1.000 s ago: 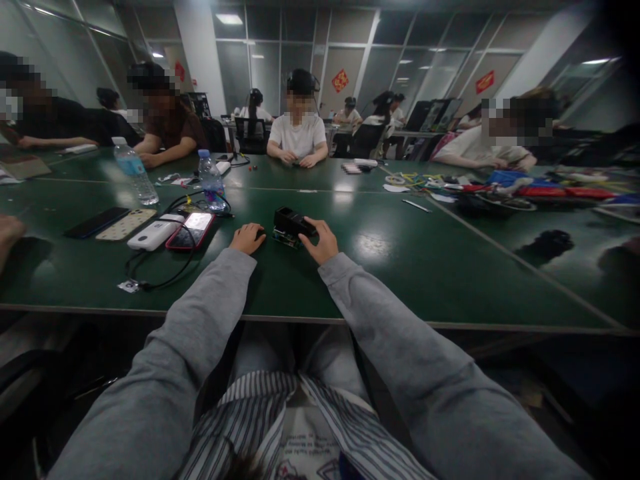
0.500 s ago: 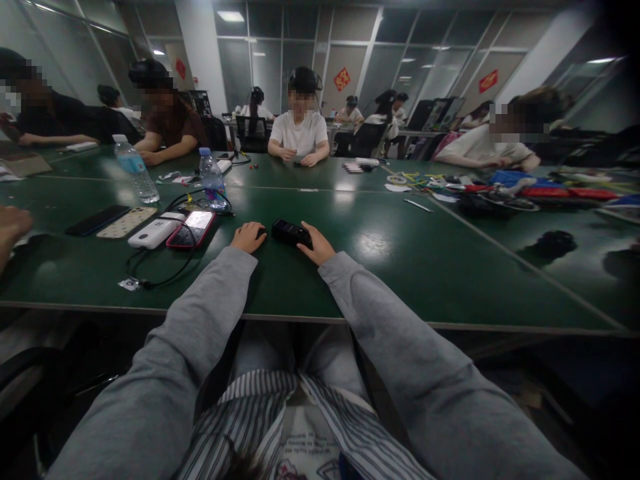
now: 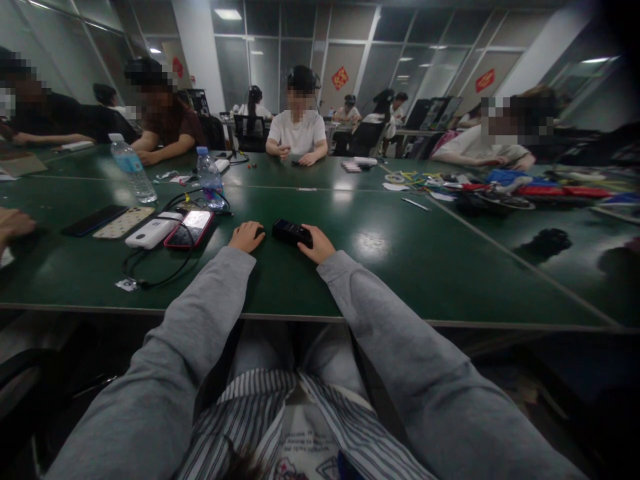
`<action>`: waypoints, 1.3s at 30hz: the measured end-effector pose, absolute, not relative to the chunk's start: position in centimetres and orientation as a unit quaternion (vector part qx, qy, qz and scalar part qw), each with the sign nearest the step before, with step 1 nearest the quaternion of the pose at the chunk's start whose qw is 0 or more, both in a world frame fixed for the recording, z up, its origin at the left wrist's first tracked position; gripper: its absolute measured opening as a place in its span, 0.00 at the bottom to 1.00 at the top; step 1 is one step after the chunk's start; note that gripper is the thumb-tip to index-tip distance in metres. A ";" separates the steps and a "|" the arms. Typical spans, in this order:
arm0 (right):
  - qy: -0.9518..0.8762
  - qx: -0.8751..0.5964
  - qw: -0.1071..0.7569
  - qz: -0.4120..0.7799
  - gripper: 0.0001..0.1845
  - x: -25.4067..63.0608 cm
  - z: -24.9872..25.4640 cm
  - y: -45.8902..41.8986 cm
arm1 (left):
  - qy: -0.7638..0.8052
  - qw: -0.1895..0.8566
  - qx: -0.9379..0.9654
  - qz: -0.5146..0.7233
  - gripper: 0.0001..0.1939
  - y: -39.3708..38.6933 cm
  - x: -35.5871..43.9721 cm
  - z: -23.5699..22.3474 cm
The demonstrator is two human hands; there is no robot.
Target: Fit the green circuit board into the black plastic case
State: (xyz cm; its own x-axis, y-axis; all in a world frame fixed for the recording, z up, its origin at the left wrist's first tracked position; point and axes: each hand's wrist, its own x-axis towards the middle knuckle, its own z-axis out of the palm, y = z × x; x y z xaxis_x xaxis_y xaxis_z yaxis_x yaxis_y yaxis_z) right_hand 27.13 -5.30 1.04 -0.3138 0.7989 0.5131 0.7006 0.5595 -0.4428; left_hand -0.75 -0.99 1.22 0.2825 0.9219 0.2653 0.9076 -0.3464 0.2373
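A black, box-shaped electronic device (image 3: 286,231) with a small dark window on its top face lies on the green table in front of me. My right hand (image 3: 318,245) grips its right end, thumb on the near side and fingers over the far side. To the left of the device, and apart from it, my left hand (image 3: 246,237) rests on the table with its fingers curved down. Something small and dark shows at those fingertips, but I cannot make out what it is.
Left of me are a red-edged phone (image 3: 188,231), a white power bank (image 3: 154,231) with a black cable, two more phones and two water bottles (image 3: 134,170). Cables and tools (image 3: 505,187) are heaped at the right. Several people sit around the green table (image 3: 400,280).
The device's black top part was raised at a tilt with a circuit board visible beneath; it has come down and the board is covered. My left hand has barely moved.
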 end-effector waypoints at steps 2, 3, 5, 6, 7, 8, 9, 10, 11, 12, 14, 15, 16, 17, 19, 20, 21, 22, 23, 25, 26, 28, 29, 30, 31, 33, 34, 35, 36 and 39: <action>-0.803 -0.467 0.365 0.061 0.32 27.2 0.9 -5.3 | 0.573 0.022 0.799 0.178 0.18 -1.0 -0.7 1.2; -0.801 -0.468 0.368 0.060 0.32 27.2 0.9 -5.3 | 0.574 0.022 0.799 0.178 0.18 -1.0 -0.7 1.3; -0.802 -0.467 0.368 0.061 0.32 27.3 0.8 -5.2 | 0.574 0.023 0.799 0.179 0.18 -1.0 -0.7 1.3; -0.803 -0.467 0.366 0.062 0.33 27.3 0.8 -5.2 | 0.573 0.024 0.799 0.178 0.18 -1.1 -0.7 1.4; -0.804 -0.466 0.364 0.064 0.33 27.3 0.8 -5.1 | 0.573 0.025 0.800 0.177 0.18 -1.1 -0.7 1.4; -0.805 -0.466 0.362 0.067 0.33 27.4 0.8 -5.1 | 0.573 0.026 0.800 0.177 0.18 -1.1 -0.7 1.4; -0.805 -0.466 0.361 0.069 0.33 27.4 0.7 -5.0 | 0.573 0.028 0.800 0.176 0.18 -1.1 -0.7 1.4; -0.805 -0.466 0.361 0.072 0.33 27.4 0.7 -5.0 | 0.573 0.028 0.799 0.177 0.18 -1.1 -0.7 1.5; -0.804 -0.466 0.361 0.075 0.33 27.4 0.7 -5.0 | 0.573 0.028 0.799 0.178 0.18 -1.1 -0.7 1.5; -0.804 -0.466 0.362 0.077 0.33 27.5 0.7 -5.0 | 0.573 0.028 0.799 0.179 0.18 -1.1 -0.7 1.4; -0.802 -0.466 0.363 0.080 0.32 27.5 0.8 -5.0 | 0.572 0.028 0.799 0.181 0.18 -1.1 -0.7 1.4; -0.802 -0.467 0.363 0.080 0.32 27.5 0.8 -5.1 | 0.572 0.029 0.800 0.181 0.18 -1.1 -0.7 1.4; -0.803 -0.466 0.362 0.081 0.32 27.5 0.8 -5.1 | 0.572 0.030 0.800 0.180 0.18 -1.1 -0.7 1.4; -0.804 -0.466 0.361 0.081 0.32 27.5 0.9 -5.1 | 0.571 0.031 0.800 0.180 0.18 -1.1 -0.8 1.3; -0.805 -0.464 0.359 0.082 0.32 27.5 0.9 -5.1 | 0.570 0.029 0.801 0.183 0.18 -1.1 -0.8 1.3; -0.806 -0.464 0.358 0.083 0.33 27.5 0.9 -5.1 | 0.569 0.028 0.801 0.184 0.19 -1.1 -0.8 1.3; -0.805 -0.464 0.359 0.084 0.33 27.5 0.9 -5.1 | 0.569 0.027 0.801 0.185 0.18 -1.1 -0.8 1.3; -0.804 -0.465 0.361 0.085 0.33 27.5 0.8 -5.0 | 0.570 0.026 0.800 0.185 0.18 -1.1 -0.7 1.3; -0.803 -0.464 0.363 0.085 0.33 27.4 0.7 -5.0 | 0.571 0.027 0.799 0.185 0.18 -1.2 -0.7 1.3; -0.802 -0.462 0.368 0.082 0.33 27.4 0.6 -4.9 | 0.574 0.027 0.798 0.183 0.18 -1.2 -0.6 1.4; -0.802 -0.461 0.371 0.081 0.33 27.4 0.5 -4.8 | 0.575 0.028 0.797 0.183 0.18 -1.2 -0.6 1.4; -0.802 -0.458 0.374 0.080 0.32 27.5 0.4 -4.8 | 0.575 0.029 0.798 0.181 0.18 -1.2 -0.6 1.4; -0.802 -0.458 0.375 0.080 0.32 27.5 0.4 -4.8 | 0.574 0.029 0.798 0.179 0.18 -1.2 -0.7 1.4; -0.801 -0.458 0.376 0.081 0.32 27.5 0.4 -4.8 | 0.573 0.030 0.799 0.179 0.18 -1.1 -0.7 1.4; -0.801 -0.459 0.376 0.081 0.32 27.5 0.5 -4.8 | 0.572 0.030 0.800 0.179 0.18 -1.1 -0.7 1.4; -0.799 -0.464 0.374 0.083 0.32 27.5 0.5 -4.9 | 0.572 0.028 0.800 0.180 0.19 -0.9 -0.8 1.2; -0.798 -0.466 0.373 0.085 0.32 27.5 0.5 -4.9 | 0.572 0.027 0.800 0.180 0.19 -0.9 -0.8 1.2; -0.797 -0.467 0.373 0.088 0.32 27.5 0.6 -4.9 | 0.572 0.026 0.800 0.180 0.19 -0.8 -0.9 1.2; -0.795 -0.468 0.376 0.091 0.32 27.5 0.6 -4.9 | 0.572 0.026 0.800 0.179 0.19 -0.8 -0.9 1.1; -0.787 -0.468 0.390 0.098 0.32 27.5 0.5 -4.9 | 0.571 0.025 0.801 0.178 0.18 -0.9 -0.8 1.2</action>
State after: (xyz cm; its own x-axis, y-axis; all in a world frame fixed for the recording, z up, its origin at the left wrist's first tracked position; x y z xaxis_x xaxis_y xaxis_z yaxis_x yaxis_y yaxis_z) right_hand 27.45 -4.85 0.54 -0.2575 0.8125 0.5231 0.6602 0.5432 -0.5187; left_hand -0.81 -0.94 1.24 0.2835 0.9241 0.2562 0.9061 -0.3456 0.2441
